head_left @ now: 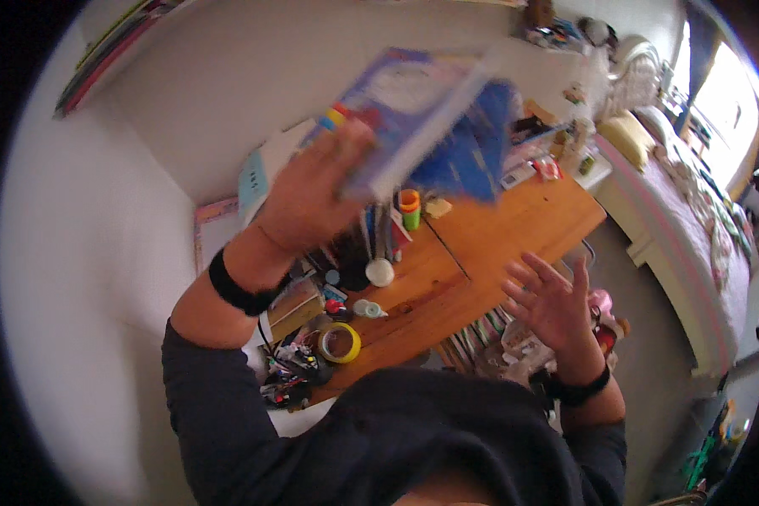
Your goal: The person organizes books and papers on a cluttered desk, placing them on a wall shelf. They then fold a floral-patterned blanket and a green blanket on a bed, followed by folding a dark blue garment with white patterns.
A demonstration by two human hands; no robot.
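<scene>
Clasped in my left hand (316, 181), the blue-covered book (409, 101) is aloft toward the wooden desk's (531, 215) far edge; my right hand (550, 304), fingers spread, holds nothing by the near edge. Lifting seems the step; next likely calls for steady support.

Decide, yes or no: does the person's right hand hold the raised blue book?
No, the right hand is empty with its fingers spread, while the left hand holds the blue book.

L hand (312, 185) grips blue bk (413, 105); R hand (552, 305) spread, nr tbl (535, 219)
</scene>
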